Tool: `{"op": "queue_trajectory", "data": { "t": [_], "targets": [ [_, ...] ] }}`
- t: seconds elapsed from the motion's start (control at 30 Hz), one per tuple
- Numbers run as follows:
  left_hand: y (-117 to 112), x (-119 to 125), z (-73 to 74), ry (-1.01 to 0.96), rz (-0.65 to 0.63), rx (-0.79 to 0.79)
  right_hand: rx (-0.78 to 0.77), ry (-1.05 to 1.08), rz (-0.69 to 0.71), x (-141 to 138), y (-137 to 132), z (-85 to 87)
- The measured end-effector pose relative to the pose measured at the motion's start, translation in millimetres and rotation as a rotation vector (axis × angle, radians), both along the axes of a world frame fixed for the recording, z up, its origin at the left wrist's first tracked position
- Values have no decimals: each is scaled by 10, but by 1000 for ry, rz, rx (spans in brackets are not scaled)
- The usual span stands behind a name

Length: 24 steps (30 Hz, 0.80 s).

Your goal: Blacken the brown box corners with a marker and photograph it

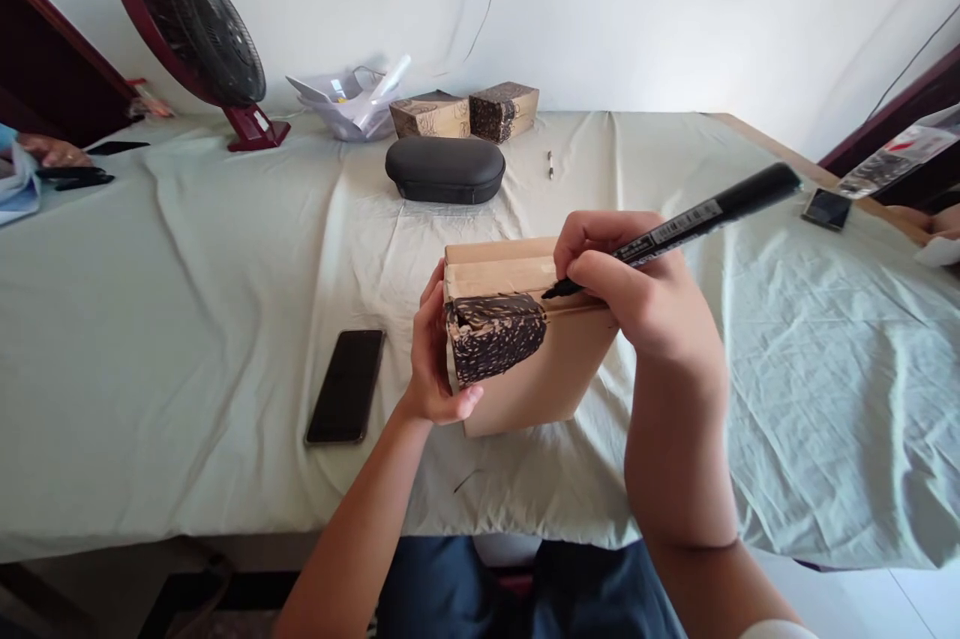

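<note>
A brown cardboard box [540,374] sits tilted on the cloth in front of me. Dense black scribbles cover its upper left corner, across the top edge and down the near side. My left hand [435,359] grips the box at its left end, thumb on the near face and fingers round the far side. Between the fingers of my right hand [630,279] is a black marker [690,219]. Its dark tip meets the box's top near the edge of the scribbled patch, and its back end points up to the right.
A black phone [346,387] lies left of the box. Farther back are a black zip case [445,169], two patterned boxes [504,111], a plastic basket [349,114] and a fan [191,29]. Other people's hands show at the left [54,151] and right edges.
</note>
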<state>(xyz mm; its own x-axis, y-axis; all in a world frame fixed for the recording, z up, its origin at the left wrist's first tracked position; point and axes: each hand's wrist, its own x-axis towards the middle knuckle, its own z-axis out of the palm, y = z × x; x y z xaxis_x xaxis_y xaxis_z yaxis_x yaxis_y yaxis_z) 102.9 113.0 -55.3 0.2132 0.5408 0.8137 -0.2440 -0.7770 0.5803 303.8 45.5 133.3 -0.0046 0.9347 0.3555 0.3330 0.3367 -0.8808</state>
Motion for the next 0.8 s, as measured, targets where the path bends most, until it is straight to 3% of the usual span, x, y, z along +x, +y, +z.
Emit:
{"op": "queue_trajectory", "data": {
  "t": [0.07, 0.2, 0.3, 0.53, 0.63, 0.73, 0.8],
  "targets": [
    [3, -2, 10, -6, -2, 17, -8, -12, 38, -2, -4, 21],
    [49, -34, 8, -9, -22, 71, -59, 34, 248, 68, 9, 7],
    [87, -64, -6, 9, -10, 92, -25, 152, 272, 132, 46, -85],
    [91, -41, -46, -19, 19, 13, 221, 317, -27, 43, 156, -188],
    [149, -49, -114, -81, 47, -87, 367, 356, -182, 166, 196, -264],
    [243, -107, -182, -179, 83, -246, 374, 304, -375, 485, 180, -551],
    [295, -150, -201, -241, 107, -350, 223, 289, -389, 722, 109, -857]
  ]
}}
